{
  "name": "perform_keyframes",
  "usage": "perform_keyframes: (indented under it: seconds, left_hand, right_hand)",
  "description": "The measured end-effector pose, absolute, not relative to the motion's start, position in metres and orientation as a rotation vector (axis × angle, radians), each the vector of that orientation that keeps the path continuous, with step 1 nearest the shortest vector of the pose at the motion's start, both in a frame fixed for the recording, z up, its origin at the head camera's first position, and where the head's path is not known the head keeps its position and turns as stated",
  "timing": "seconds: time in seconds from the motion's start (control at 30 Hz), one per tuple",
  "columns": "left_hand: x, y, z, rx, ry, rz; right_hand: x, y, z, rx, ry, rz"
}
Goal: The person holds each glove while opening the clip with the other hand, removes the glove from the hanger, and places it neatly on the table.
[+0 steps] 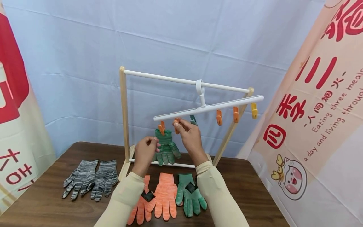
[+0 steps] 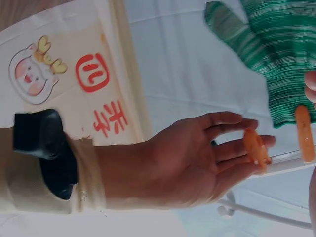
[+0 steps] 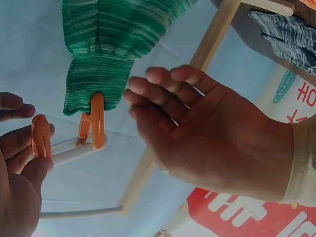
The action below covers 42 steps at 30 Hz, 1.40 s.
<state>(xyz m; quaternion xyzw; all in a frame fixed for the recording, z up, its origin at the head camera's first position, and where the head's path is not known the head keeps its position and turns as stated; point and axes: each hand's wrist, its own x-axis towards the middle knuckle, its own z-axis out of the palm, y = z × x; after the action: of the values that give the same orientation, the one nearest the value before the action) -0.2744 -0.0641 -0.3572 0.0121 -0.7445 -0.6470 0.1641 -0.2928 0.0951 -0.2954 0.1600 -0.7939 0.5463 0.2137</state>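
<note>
A green striped knit glove (image 1: 167, 150) hangs fingers down from an orange clothespin (image 3: 98, 121) at the left end of the white hanger (image 1: 184, 112). My right hand (image 1: 192, 138) pinches another orange clothespin (image 2: 255, 148) on the hanger between thumb and fingers; its tips show no glove between them. My left hand (image 1: 145, 153) is beside the hanging glove's cuff, its fingers loosely bent and holding nothing, as the right wrist view shows (image 3: 212, 133).
The hanger hooks over a wooden stand's white top rail (image 1: 161, 76). A dark green clothespin (image 1: 193, 120), two orange ones and a yellow one (image 1: 254, 111) hang farther right. On the table lie grey striped gloves (image 1: 82, 178), orange gloves (image 1: 164, 195) and a green glove (image 1: 190, 197).
</note>
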Motion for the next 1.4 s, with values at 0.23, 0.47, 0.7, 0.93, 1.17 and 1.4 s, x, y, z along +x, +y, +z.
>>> perform_keyframes:
  seconds: [0.23, 0.47, 0.7, 0.93, 1.17, 1.4]
  left_hand:
    - [-0.287, -0.074, -0.360, 0.134, -2.068, -1.654]
    - [-0.294, -0.078, -0.361, 0.152, -2.107, -1.623]
    - [-0.299, -0.080, -0.361, 0.107, -2.140, -1.674]
    - [-0.303, -0.083, -0.361, 0.077, -2.174, -1.726]
    - [-0.303, -0.084, -0.361, 0.076, -2.199, -1.694]
    - [-0.301, -0.085, -0.359, 0.090, -2.185, -1.647]
  right_hand:
    - [-0.294, 0.095, -0.296, 0.447, -2.215, 1.493]
    - [-0.295, 0.094, -0.294, 0.452, -2.206, 1.502]
    - [-0.295, 0.092, -0.297, 0.446, -2.215, 1.528]
    - [-0.296, 0.090, -0.298, 0.463, -2.196, 1.583]
    - [-0.296, 0.088, -0.298, 0.449, -2.190, 1.611]
    - [-0.296, 0.089, -0.298, 0.489, -2.178, 1.606]
